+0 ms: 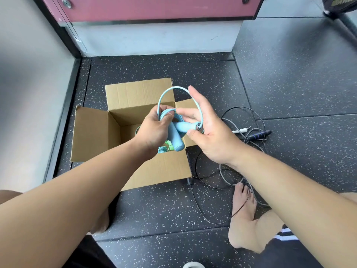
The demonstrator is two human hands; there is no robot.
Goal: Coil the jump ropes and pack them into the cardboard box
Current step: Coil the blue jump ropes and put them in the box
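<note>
An open cardboard box (92, 132) stands on the dark speckled floor, flaps spread. Above its opening I hold a light blue jump rope (176, 138), coiled around its two handles. My left hand (154, 130) grips the coil and one handle, which points down. My right hand (208, 132) pinches the metal end of the other handle between thumb and finger, its other fingers straight, and a blue loop arcs over the fingers. Inside the box lie green and teal ropes (166, 147), partly hidden by my hands.
To the right of the box a black jump rope (258, 134) with dark handles and a grey cord with a white handle (240, 130) lie loose and tangled. One strand crosses my bare right foot (243, 206). Walls close the left and back.
</note>
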